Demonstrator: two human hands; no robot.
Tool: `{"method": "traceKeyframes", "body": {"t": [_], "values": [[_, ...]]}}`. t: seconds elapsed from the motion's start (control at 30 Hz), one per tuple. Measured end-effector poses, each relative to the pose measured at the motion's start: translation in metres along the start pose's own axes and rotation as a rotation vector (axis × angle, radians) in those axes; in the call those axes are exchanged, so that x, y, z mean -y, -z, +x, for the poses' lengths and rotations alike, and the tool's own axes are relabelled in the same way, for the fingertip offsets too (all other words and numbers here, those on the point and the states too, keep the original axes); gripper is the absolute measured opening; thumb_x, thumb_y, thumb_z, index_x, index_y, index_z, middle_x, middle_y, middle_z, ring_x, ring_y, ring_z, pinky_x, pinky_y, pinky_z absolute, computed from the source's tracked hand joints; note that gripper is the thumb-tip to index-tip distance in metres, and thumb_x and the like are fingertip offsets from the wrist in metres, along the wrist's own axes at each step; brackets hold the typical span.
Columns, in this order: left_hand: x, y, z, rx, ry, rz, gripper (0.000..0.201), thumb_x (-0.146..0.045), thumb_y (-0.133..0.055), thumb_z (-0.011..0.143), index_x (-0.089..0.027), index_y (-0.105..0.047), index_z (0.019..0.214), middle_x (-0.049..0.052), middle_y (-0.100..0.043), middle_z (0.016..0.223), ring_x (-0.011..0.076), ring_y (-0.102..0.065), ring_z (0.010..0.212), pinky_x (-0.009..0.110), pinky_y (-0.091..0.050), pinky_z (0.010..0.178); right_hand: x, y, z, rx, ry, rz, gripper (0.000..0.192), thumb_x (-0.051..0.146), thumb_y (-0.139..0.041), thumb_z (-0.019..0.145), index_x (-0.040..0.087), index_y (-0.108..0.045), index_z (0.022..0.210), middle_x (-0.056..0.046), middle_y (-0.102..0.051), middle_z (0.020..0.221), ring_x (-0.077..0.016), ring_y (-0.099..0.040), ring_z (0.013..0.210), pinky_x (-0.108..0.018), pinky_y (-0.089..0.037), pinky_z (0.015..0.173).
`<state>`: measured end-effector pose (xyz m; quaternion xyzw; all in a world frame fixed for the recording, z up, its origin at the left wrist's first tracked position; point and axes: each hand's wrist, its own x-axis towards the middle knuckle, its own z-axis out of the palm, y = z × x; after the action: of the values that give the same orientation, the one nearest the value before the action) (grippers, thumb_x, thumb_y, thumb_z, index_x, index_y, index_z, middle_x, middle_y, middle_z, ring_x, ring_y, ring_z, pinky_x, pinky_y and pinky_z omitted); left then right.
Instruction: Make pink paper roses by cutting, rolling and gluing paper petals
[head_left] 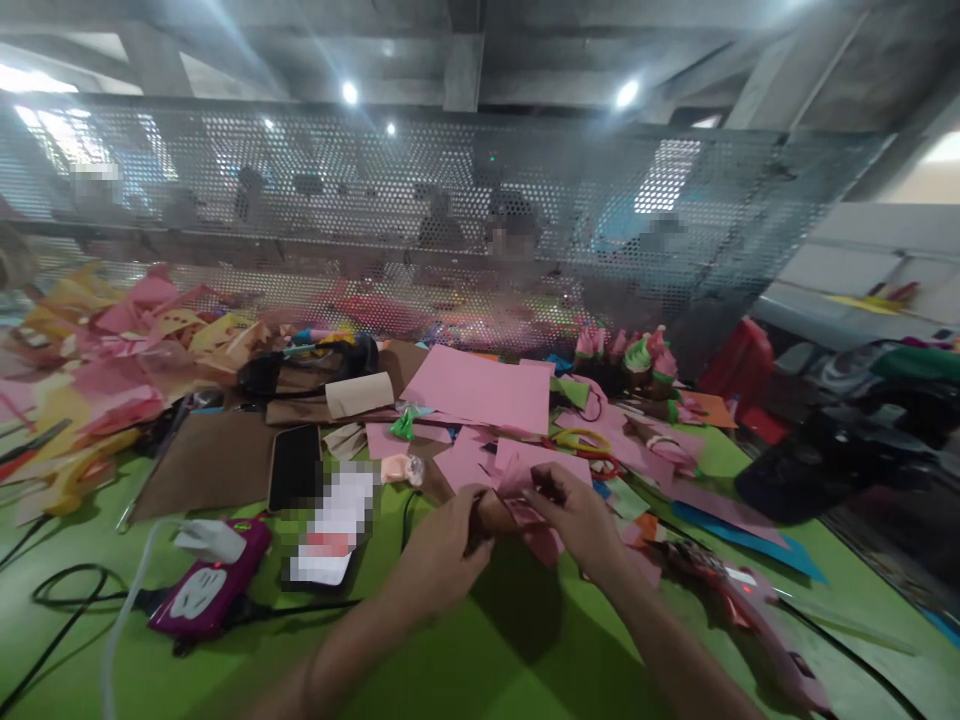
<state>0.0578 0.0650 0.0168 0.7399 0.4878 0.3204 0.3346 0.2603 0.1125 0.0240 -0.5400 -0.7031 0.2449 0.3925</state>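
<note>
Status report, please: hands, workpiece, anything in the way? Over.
Left hand holding brown piece. Right hand touching pink paper, grip unclear. Pink sheets crowd just beyond both hands.

Table (555,685): green top, right edge running away at a slant. Screen (337,190): grey perforated metal, spanning most of the width behind the table; the space beyond shows through, blurred. Ceiling (570,55): grey, crossed by beams (154,60). Lighting: 2 bright lamps visible above the screen, the left lamp (349,93) and the right lamp (627,93), at about equal height; smaller points of light show through the perforations. Window (34,78): far left, strongly lit. A bright panel (669,172) shows through the screen at right; its nature cannot be determined. Wall (874,230): pale, at right, beyond the screen's end.
</note>
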Motion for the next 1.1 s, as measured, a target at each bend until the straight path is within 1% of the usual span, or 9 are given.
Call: {"method": "traceKeyframes", "body": {"t": [0.13, 0.3, 0.37, 0.47, 0.6, 0.77, 0.87, 0.93, 1.1], "values": [[0.008, 0.004, 0.001, 0.014, 0.038, 0.223, 0.055, -0.022, -0.050, 0.084, -0.020, -0.040, 0.138, 0.016, -0.058, 0.127, 0.0335, -0.058, 0.109, 0.044, -0.041, 0.090, -0.004, 0.002, 0.000, -0.082, 0.010, -0.144, 0.029, 0.032, -0.063, 0.076, 0.022, -0.063, 0.104, -0.007, -0.066, 0.101, -0.0221, -0.060, 0.076, -0.036, -0.046, 0.072], [0.010, 0.008, 0.003, -0.023, 0.033, 0.421, 0.053, -0.025, -0.050, 0.084, -0.019, -0.044, 0.136, 0.015, -0.062, 0.118, 0.0340, -0.057, 0.105, 0.046, -0.041, 0.089, 0.003, 0.008, 0.001, -0.202, 0.168, -0.356, 0.036, 0.029, -0.055, 0.084, 0.025, -0.056, 0.120, -0.010, -0.061, 0.111, -0.0231, -0.060, 0.079, -0.037, -0.047, 0.072], [0.009, 0.009, 0.004, -0.036, 0.016, 0.475, 0.050, -0.026, -0.051, 0.082, -0.016, -0.049, 0.132, 0.016, -0.061, 0.115, 0.0350, -0.056, 0.104, 0.047, -0.042, 0.087, 0.015, 0.009, 0.007, -0.196, 0.227, -0.392, 0.034, 0.028, -0.053, 0.086, 0.026, -0.057, 0.120, -0.010, -0.063, 0.106, -0.0245, -0.061, 0.081, -0.038, -0.048, 0.073], [0.010, 0.010, 0.007, -0.023, -0.019, 0.498, 0.053, -0.031, -0.052, 0.082, -0.013, -0.049, 0.132, 0.019, -0.060, 0.115, 0.0366, -0.054, 0.105, 0.049, -0.043, 0.086, 0.046, -0.001, 0.031, -0.083, 0.349, -0.416, 0.034, 0.025, -0.054, 0.086, 0.026, -0.058, 0.120, -0.010, -0.067, 0.108, -0.0267, -0.062, 0.092, -0.041, -0.049, 0.081], [0.015, 0.011, 0.010, -0.019, -0.025, 0.463, 0.065, -0.028, -0.057, 0.075, -0.012, -0.044, 0.137, 0.018, -0.058, 0.119, 0.0364, -0.052, 0.111, 0.051, -0.041, 0.092, 0.094, -0.042, 0.086, 0.116, 0.529, -0.549, 0.042, 0.020, -0.057, 0.084, 0.022, -0.058, 0.126, -0.010, -0.065, 0.123, -0.0288, -0.057, 0.112, -0.046, -0.044, 0.095], [0.020, 0.014, 0.016, -0.059, -0.017, 0.439, 0.061, -0.029, -0.054, 0.076, -0.015, -0.047, 0.135, 0.018, -0.059, 0.120, 0.0359, -0.054, 0.108, 0.050, -0.045, 0.087, 0.127, -0.123, 0.141, 0.347, 0.639, -0.630, 0.034, 0.020, -0.061, 0.085, 0.017, -0.066, 0.118, -0.011, -0.070, 0.114, -0.0253, -0.062, 0.106, -0.037, -0.045, 0.092], [0.020, 0.015, 0.018, -0.063, -0.023, 0.410, 0.050, -0.028, -0.053, 0.079, -0.016, -0.054, 0.127, 0.017, -0.060, 0.120, 0.0358, -0.055, 0.108, 0.050, -0.046, 0.085, 0.130, -0.168, 0.148, 0.505, 0.726, -0.685, 0.020, 0.019, -0.064, 0.086, 0.020, -0.071, 0.105, -0.007, -0.072, 0.105, -0.0233, -0.062, 0.104, -0.036, -0.046, 0.091], [0.021, 0.015, 0.018, -0.079, -0.073, 0.388, 0.047, -0.028, -0.053, 0.080, -0.018, -0.055, 0.126, 0.017, -0.060, 0.121, 0.0368, -0.053, 0.112, 0.051, -0.045, 0.087, 0.128, -0.191, 0.146, 0.559, 0.768, -0.722, 0.023, 0.026, -0.061, 0.091, 0.018, -0.065, 0.112, -0.008, -0.066, 0.115, -0.0227, -0.062, 0.103, -0.040, -0.050, 0.089], [0.022, 0.015, 0.018, -0.096, -0.146, 0.336, 0.052, -0.024, -0.052, 0.081, -0.020, -0.051, 0.133, 0.017, -0.062, 0.120, 0.0381, -0.049, 0.118, 0.052, -0.042, 0.090, 0.127, -0.214, 0.143, 0.565, 0.762, -0.777, 0.032, 0.032, -0.058, 0.094, 0.017, -0.056, 0.122, -0.009, -0.058, 0.123, -0.0223, -0.062, 0.101, -0.043, -0.054, 0.085]]}}
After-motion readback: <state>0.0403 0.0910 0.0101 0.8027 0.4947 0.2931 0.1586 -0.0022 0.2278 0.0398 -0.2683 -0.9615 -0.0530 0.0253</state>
